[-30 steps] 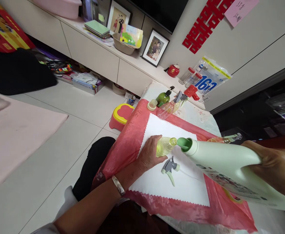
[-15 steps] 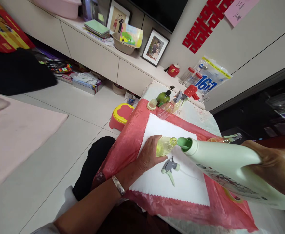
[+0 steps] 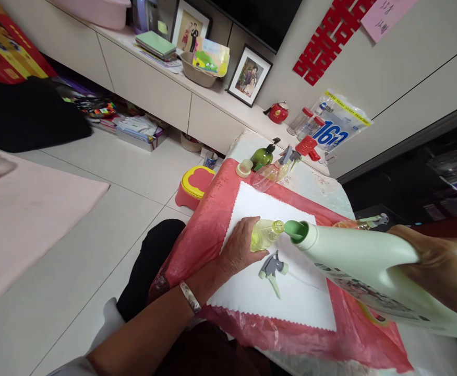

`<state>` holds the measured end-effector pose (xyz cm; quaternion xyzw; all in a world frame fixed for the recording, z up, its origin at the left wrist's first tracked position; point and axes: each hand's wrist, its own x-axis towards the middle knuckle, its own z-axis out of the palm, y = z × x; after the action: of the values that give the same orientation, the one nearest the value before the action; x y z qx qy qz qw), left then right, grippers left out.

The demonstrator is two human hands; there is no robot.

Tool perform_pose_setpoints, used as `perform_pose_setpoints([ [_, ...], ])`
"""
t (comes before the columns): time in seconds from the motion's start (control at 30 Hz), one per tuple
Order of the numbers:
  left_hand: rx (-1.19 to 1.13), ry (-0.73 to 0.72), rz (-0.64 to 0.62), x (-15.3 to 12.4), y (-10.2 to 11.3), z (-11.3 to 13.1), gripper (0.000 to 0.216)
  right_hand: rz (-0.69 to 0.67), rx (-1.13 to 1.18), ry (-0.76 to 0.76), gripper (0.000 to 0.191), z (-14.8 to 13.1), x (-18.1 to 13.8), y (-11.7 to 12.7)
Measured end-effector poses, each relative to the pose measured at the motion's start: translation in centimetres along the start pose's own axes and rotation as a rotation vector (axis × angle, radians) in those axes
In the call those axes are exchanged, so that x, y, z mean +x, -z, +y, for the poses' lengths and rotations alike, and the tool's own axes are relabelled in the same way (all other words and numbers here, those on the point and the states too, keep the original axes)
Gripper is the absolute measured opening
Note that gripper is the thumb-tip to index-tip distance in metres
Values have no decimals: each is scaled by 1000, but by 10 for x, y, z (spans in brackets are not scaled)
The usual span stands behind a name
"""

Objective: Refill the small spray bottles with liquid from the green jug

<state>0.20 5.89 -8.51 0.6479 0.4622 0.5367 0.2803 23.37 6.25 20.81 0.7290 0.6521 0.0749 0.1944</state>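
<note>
My left hand (image 3: 241, 245) is wrapped round a small clear bottle (image 3: 265, 234) with yellowish liquid inside, its open neck pointing up and to the right. By its handle, my right hand (image 3: 437, 263) grips a large pale green detergent jug (image 3: 363, 261), tipped to the left. The jug's green spout (image 3: 296, 230) is right at the mouth of the small bottle; I cannot make out a stream between them. A grey and pale green spray trigger head (image 3: 273, 271) lies on the white scallop-edged sheet (image 3: 271, 308) just below the bottle.
Red plastic sheeting (image 3: 213, 203) covers the table under the white sheet. At its far end stand a green pump bottle (image 3: 262, 156), a clear spray bottle (image 3: 266, 176) and a pale cap (image 3: 244, 167). Another spray bottle (image 3: 363, 222) lies behind the jug. A stool (image 3: 197, 183) stands left.
</note>
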Motion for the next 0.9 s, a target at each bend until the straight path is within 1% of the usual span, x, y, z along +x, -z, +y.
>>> perform_pose_setpoints([
  [0.07, -2, 0, 1, 0, 0, 0, 92, -14, -24, -6, 54, 1, 0, 1],
  [0.23, 1, 7, -2, 0, 0, 0, 92, -17, -3, 7, 44, 0, -1, -1],
  [0.4, 1, 17, -2, 0, 1, 1, 92, 21, 13, 5, 48, 0, -2, -2],
  [0.63, -2, 20, -13, 1, 0, 1, 93, 0, -19, 24, 37, 1, -1, -1],
  [0.77, -3, 12, -15, 1, 0, 0, 94, -5, 0, 16, 39, 3, 0, -3],
  [0.9, -8, 5, -23, 1, 1, 1, 93, 27, -8, 42, 40, 7, 0, -6],
])
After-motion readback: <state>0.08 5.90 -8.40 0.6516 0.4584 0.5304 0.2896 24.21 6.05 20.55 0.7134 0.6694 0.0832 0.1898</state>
